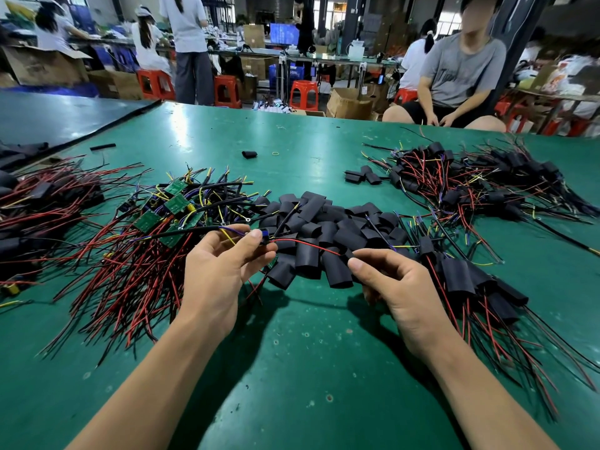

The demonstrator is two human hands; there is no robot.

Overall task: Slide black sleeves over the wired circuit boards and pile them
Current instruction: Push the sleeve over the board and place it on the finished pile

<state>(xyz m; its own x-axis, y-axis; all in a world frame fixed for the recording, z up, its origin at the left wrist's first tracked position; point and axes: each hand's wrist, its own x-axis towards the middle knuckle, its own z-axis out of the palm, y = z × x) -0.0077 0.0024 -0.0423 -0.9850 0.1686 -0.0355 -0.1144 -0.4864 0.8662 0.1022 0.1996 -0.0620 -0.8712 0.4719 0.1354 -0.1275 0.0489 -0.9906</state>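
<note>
My left hand [224, 267] grips a wired circuit board [272, 262], mostly hidden behind the fingers; only its green edge and a blue part show. Its red wire [311, 245] runs right to my right hand [389, 280], whose thumb and fingers pinch the wire's end. Behind both hands lies a heap of empty black sleeves [324, 225]. Bare green boards with wires [162, 209] are piled at the left. Sleeved boards [470, 284] lie in a pile at the right.
The green table [292, 368] carries further sleeved piles at far right [470, 183] and far left [39, 203]. A loose sleeve [249, 154] and a rubber band [275, 153] lie farther back. A seated person [454, 86] works at the far edge.
</note>
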